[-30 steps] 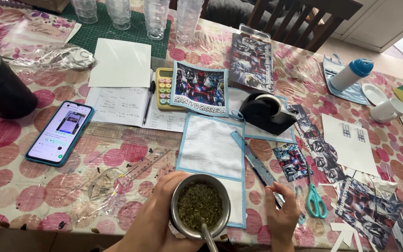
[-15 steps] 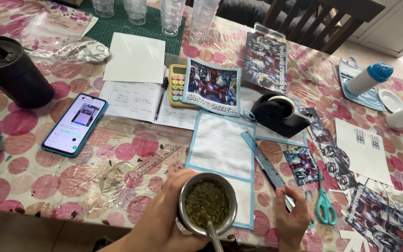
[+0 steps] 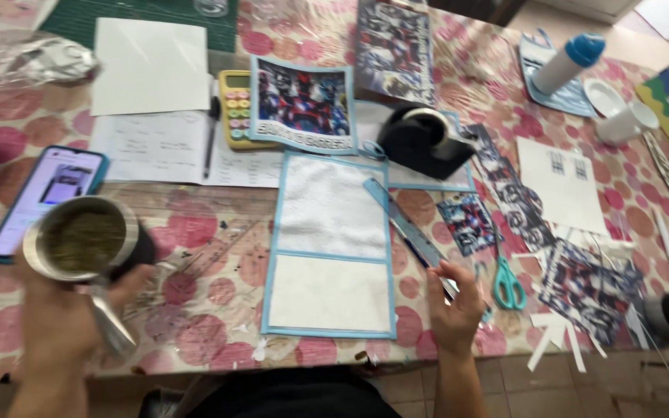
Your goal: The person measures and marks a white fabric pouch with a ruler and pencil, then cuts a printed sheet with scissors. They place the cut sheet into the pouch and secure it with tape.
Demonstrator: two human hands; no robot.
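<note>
L hand [image 3: 60,325] grips round steel cup [image 3: 83,238] w/ green herb.

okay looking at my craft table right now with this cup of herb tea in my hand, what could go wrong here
The metal cup in your left hand is full of wet herbs and hangs over the phone and the handwritten sheet; a tip could soak both. Its metal straw sticks out toward you and might snag. Your right hand rests by the blue ruler near the table edge, with scissors close by.
</note>
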